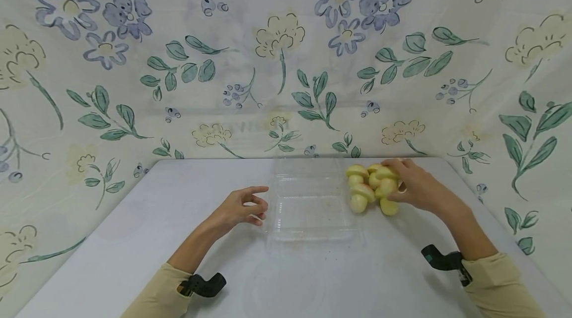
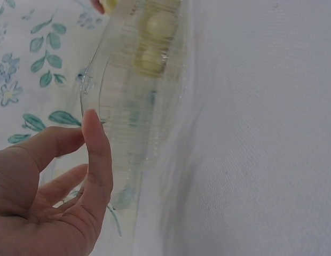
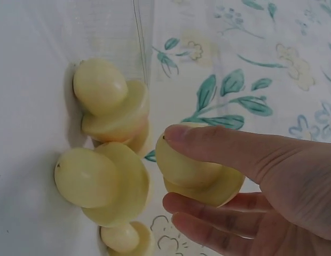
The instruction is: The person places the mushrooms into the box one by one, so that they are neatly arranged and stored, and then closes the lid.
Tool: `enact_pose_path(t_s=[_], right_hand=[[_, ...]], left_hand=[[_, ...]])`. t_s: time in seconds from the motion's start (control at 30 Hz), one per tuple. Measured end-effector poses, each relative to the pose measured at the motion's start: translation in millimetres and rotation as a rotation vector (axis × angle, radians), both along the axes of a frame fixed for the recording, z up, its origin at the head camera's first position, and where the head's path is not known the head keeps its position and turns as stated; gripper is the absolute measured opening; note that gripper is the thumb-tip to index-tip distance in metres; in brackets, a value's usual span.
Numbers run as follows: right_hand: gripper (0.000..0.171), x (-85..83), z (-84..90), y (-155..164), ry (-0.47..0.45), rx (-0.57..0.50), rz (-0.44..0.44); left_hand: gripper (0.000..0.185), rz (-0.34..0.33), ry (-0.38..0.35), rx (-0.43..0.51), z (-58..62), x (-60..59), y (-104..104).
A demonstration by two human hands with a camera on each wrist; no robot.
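My right hand (image 1: 420, 186) grips a pale yellow mushroom (image 3: 189, 165), with the thumb over one side and fingers on the other. Beside it, several more yellow mushrooms (image 1: 361, 196) with rounded caps and stubby stems form a cluster on the table. A clear plastic container (image 1: 313, 209) stands to the left of the cluster. At the container's left side is my left hand (image 1: 243, 207), its fingers loosely bent and the fingertips close to the rim. The left wrist view does not settle whether they touch the rim.
A white table (image 1: 286, 278) carries everything, and a flower-printed cloth (image 1: 250, 60) hangs behind its far edge. Black wrist cameras sit on both forearms.
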State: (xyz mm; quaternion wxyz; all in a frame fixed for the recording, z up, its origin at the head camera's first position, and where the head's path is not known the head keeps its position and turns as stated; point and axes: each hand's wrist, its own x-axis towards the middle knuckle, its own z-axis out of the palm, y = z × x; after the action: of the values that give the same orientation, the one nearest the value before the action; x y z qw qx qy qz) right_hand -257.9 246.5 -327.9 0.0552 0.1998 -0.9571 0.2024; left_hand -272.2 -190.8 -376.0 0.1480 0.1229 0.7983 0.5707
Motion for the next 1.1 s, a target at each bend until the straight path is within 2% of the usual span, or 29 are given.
enact_pose_path(t_s=[0.43, 0.9, 1.1], right_hand=[[0.068, -4.5, -6.3, -12, 0.049, -0.041, 0.058], [0.07, -4.8, -9.4, -27, 0.054, -0.031, 0.045], [0.071, -4.0, -11.9, -27, 0.062, -0.013, 0.018]], left_hand=[[0.064, 0.012, 0.005, -0.002, 3.2, 1.0, -3], [0.064, 0.009, 0.003, 0.007, 0.9, 1.7, -7], [0.066, -0.016, 0.004, 0.011, -0.3, 0.0, -4]])
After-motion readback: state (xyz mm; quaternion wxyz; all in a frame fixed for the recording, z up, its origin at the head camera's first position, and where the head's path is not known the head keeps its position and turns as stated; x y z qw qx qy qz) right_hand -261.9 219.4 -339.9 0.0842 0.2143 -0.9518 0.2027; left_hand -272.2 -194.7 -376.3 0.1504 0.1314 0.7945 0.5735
